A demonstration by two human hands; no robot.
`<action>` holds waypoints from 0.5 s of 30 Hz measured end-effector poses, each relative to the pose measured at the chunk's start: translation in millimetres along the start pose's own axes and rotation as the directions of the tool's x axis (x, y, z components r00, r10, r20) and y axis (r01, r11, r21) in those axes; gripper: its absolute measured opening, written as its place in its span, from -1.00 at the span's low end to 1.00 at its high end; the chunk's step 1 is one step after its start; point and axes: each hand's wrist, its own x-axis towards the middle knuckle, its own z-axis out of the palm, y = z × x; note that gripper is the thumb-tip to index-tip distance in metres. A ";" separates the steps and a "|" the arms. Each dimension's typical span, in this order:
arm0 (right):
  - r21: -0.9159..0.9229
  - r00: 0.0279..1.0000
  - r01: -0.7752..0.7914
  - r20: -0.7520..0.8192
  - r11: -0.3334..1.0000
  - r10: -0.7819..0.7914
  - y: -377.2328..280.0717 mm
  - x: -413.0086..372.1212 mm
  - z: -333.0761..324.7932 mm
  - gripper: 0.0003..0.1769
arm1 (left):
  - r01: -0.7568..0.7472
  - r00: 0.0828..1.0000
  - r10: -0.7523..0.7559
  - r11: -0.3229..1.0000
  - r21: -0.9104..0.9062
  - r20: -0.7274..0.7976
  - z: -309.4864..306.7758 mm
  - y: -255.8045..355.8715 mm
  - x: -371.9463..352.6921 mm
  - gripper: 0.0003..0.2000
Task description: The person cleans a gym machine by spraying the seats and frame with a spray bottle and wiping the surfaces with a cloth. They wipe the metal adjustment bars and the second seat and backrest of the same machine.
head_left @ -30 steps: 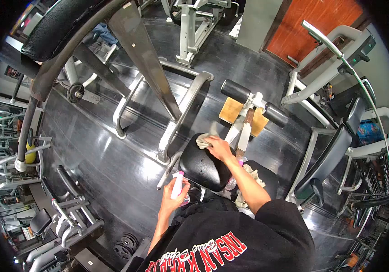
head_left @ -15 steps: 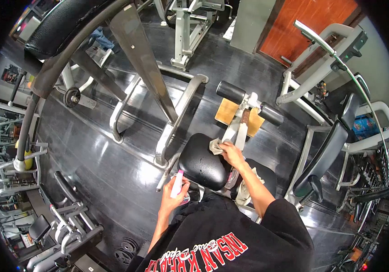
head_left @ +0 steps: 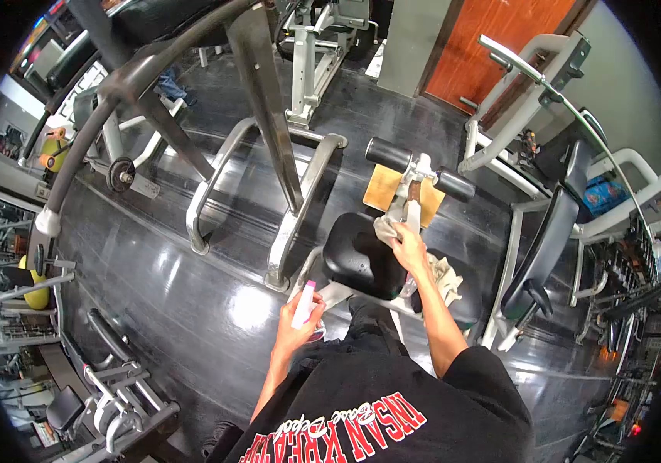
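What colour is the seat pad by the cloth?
Black; the head view shows the seat pad beside the cloth in the right hand.

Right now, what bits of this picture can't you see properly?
All in the head view:
- The spray bottle: the left hand wraps it, hiding its body and contents.
- The cloth: the right hand covers part.
- The rag: the forearm crosses it.
- The shirt lettering: cut off by the bottom edge.

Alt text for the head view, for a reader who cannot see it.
The right hand presses a rag on the far edge of a black padded seat in a gym, while the left hand holds a spray bottle. Weight machines stand around on a dark floor.
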 end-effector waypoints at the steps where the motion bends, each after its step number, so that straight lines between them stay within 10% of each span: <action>1: 0.059 0.997 -0.007 -0.072 0.998 0.011 -10.1 -12.3 -1.6 -0.61 | -0.001 1.000 0.001 1.000 -0.001 0.011 -9.7 -2.6 -8.0 -0.86; 7: 0.351 0.953 0.138 -0.303 0.926 -0.027 -58.6 -76.8 14.2 -0.57 | -0.003 1.000 0.005 0.999 -0.051 0.030 -71.5 -11.0 -55.0 -0.85; 11: 0.499 0.921 -0.260 -0.129 0.826 0.368 -109.9 -121.6 16.0 -0.64 | 0.022 1.000 -0.022 0.999 -0.047 0.006 -107.5 -16.8 -81.7 -0.87; 15: 0.963 0.873 -0.113 -0.021 0.243 0.488 -120.6 -155.3 45.5 -0.62 | -0.017 1.000 0.017 1.000 -0.020 0.008 -132.9 -13.0 -95.4 -0.89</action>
